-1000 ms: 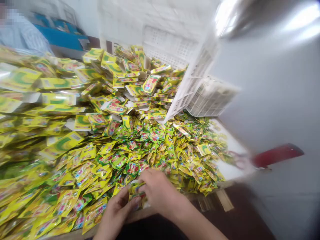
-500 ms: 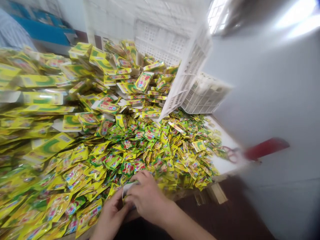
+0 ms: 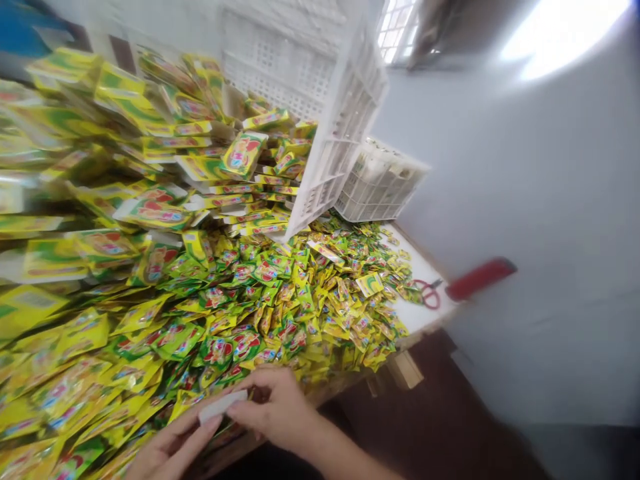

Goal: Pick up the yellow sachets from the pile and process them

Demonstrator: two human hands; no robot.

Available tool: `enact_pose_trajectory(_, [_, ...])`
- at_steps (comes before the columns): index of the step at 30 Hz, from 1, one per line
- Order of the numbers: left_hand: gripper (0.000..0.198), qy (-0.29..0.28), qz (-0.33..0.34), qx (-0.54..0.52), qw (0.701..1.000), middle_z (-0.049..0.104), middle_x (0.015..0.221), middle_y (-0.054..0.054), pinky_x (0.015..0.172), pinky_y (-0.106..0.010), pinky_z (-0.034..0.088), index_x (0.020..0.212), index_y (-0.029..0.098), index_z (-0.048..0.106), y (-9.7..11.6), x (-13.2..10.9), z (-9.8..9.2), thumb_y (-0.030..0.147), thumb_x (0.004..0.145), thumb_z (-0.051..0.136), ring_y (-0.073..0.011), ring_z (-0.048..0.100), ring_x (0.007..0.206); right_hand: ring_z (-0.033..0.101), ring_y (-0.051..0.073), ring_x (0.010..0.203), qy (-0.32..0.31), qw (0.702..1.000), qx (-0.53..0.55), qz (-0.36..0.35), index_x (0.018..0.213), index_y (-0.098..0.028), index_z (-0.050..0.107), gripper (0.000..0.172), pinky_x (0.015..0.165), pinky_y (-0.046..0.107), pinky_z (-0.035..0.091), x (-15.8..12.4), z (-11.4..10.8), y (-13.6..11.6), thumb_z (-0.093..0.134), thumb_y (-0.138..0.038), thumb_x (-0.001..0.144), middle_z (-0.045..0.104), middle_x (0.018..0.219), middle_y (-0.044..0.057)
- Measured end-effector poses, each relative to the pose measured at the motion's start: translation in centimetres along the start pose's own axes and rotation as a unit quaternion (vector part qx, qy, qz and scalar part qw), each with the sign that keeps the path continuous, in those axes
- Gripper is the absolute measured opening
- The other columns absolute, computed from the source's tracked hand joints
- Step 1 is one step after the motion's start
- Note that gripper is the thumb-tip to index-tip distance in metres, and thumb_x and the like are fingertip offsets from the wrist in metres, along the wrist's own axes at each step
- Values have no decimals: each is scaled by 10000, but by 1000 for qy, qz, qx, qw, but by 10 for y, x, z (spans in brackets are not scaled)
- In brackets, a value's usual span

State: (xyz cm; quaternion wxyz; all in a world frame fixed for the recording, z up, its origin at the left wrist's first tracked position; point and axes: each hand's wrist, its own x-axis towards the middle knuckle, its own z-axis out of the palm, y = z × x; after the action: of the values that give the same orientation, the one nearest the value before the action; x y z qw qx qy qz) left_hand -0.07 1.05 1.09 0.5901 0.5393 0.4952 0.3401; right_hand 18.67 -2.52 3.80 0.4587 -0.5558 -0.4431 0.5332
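Both hands met at the near edge of the table: my right hand [image 3: 280,410] pinched one end of a small, flat white packet [image 3: 223,405], and my left hand [image 3: 170,447] lay under the other end with fingers extended, touching it. Neither palm was closed round it. The packet sat just clear of the heap of small yellow-green foil sachets [image 3: 280,300] covering the white tabletop [image 3: 423,317].

Handling, judged: very light, thin, somewhat stiff along its length since it held straight; glossy film likely slippery. Best taken by the short ends or the edges, between finger pads, not squeezed mid-face.

Flattened yellow-green cartons [image 3: 150,213] were stacked behind against a white perforated plastic crate [image 3: 340,133]. Red-handled scissors [image 3: 427,293] lay well apart to the right.
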Motion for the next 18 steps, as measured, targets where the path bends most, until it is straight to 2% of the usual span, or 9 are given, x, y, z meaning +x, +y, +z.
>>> enact_pose_trajectory(2, [464, -27, -31, -13, 999, 756, 1065, -56, 860, -421, 593, 1050, 225, 746, 2, 7, -1, 464, 655, 783, -328, 693, 1010, 402, 67, 391, -16, 1000, 15, 10, 930, -205, 777, 230, 372, 182, 307, 4, 0, -1, 741, -324, 737, 503, 522, -55])
enact_pose_trajectory(3, [465, -12, -34, -13, 999, 756, 1067, -53, 870, -423, 588, 1050, 227, 745, 1, 10, -2, 463, 651, 787, -329, 690, 1018, 400, 64, 377, -29, 999, 41, 12, 943, -206, 779, 247, 369, 185, 320, 6, -1, -3, 733, -348, 747, 508, 518, -54])
enact_pose_trajectory(5, [430, 54, -13, 4, 998, 759, 1059, -42, 911, -430, 567, 1021, 231, 754, -5, 11, -4, 455, 655, 790, -324, 685, 1031, 431, 66, 379, -44, 994, 102, 15, 964, -205, 777, 309, 386, 196, 379, 10, -2, -7, 726, -425, 753, 559, 560, -38])
enact_pose_trajectory(7, [391, 96, 13, 36, 995, 753, 1080, -32, 990, -443, 509, 1011, 236, 757, -14, 9, -7, 437, 676, 782, -314, 669, 1070, 463, 70, 391, -47, 988, 142, 26, 954, -192, 777, 374, 401, 209, 424, 13, -3, -9, 750, -478, 714, 601, 611, -20])
enact_pose_trajectory(10, [384, 104, 33, 73, 991, 739, 1119, -25, 1069, -454, 423, 1044, 243, 746, -24, 6, -9, 414, 701, 769, -298, 647, 1112, 442, 64, 379, -43, 986, 154, 50, 928, -174, 773, 428, 375, 199, 412, 17, -4, -10, 824, -461, 615, 595, 593, -26])
enact_pose_trajectory(13, [415, 108, 37, 86, 990, 738, 1124, -17, 1050, -433, 453, 1070, 256, 736, -22, 4, -7, 429, 695, 767, -290, 659, 1092, 420, 58, 380, -40, 984, 164, 64, 891, -168, 779, 427, 370, 192, 384, 19, -5, -12, 843, -457, 584, 593, 585, -24])
enact_pose_trajectory(16, [395, 140, 67, 107, 982, 752, 1086, -13, 1021, -406, 494, 992, 257, 766, -10, 3, -4, 478, 666, 769, -291, 678, 1051, 456, 81, 434, -35, 990, 137, 7, 860, -186, 793, 378, 435, 217, 422, 19, -2, -14, 772, -514, 674, 588, 586, -17])
enact_pose_trajectory(18, [366, 146, 93, 119, 978, 762, 1051, -15, 1017, -399, 502, 920, 251, 782, -2, 2, -1, 503, 655, 768, -290, 688, 1023, 473, 98, 495, 9, 996, 77, -52, 821, -199, 800, 344, 494, 224, 429, 19, 2, -12, 771, -512, 680, 581, 569, -15])
